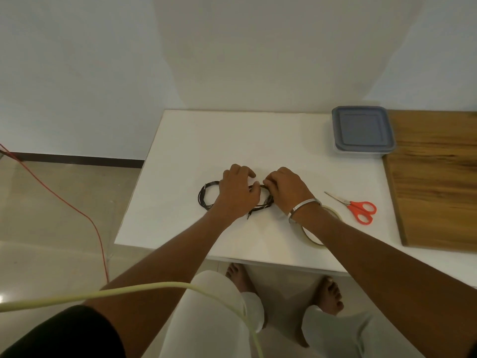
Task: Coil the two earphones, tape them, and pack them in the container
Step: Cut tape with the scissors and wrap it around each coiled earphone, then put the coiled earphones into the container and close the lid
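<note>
Leftmost, a red cable trails across the floor, well apart from the white table. On the table, at about nine o'clock from the hands, lies a coiled black earphone, its loops flat on the surface with a metal plug at the top of the coil. The left hand lies over the right-hand edge of that coil, fingers loosely bent and spread toward twelve o'clock; the thumb reaches toward three o'clock and touches the second earphone, whose dark loop sits between the two hands (its plug end pokes out at six o'clock, below the left wrist). Whether the left fingers actually clasp a cord I cannot tell. The right hand, a metal bangle on its wrist, has its fingers curled down onto the top of this second loop and appears to pinch the cord there. Partly hidden under the right forearm, at five o'clock from that hand, lies a roll of clear tape. Farther right lie red-handled scissors, blades shut, pointing toward ten o'clock. At one o'clock, at the table's far corner, stands the container with its grey lid on, just beside a wooden board.
</note>
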`<state>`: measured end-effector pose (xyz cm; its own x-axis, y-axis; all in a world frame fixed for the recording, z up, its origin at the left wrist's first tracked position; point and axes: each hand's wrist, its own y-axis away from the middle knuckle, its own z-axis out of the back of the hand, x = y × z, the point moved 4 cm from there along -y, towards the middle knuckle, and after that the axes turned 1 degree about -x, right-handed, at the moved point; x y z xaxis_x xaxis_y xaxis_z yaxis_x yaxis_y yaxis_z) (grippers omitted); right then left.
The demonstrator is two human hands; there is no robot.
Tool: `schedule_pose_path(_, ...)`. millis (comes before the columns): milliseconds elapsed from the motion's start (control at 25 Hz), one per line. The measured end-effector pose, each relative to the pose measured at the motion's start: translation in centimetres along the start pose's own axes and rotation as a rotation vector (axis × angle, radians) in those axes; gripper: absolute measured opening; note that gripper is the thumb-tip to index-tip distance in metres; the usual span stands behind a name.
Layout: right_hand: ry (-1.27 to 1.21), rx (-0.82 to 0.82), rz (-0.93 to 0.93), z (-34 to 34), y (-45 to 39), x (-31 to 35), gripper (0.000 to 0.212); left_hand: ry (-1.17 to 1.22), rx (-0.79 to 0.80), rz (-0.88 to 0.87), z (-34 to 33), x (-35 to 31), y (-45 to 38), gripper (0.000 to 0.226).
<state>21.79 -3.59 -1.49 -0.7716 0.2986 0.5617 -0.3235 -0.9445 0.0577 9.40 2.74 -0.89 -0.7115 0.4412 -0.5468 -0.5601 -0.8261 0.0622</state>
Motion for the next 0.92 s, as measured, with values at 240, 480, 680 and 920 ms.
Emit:
schedule_pose_path(240,0.133,-0.255,0.027,5.9,0.6,-1.9,0.028,0.001,-0.053,-0.112,0.0,-4.7,-1.4,0.037)
schedule_pose_path(480,0.44,-0.466,-0.138,13.1,0.6,-7.3,0.032,0.13,0.026,-0.091,-1.9,-10.8,-3.9,0.045)
schedule_pose_path(680,0.389,-0.475,-0.394,15.8,0.8,-12.7,0.041,0.283,0.096,0.016,-3.7,-13.9,-6.1,0.049)
schedule_pose_path(920,0.167,-0.304,-0.394,15.3,0.2,-15.0,0.034,0.382,0.179,0.064,-6.0,-14.7,-8.1,0.056)
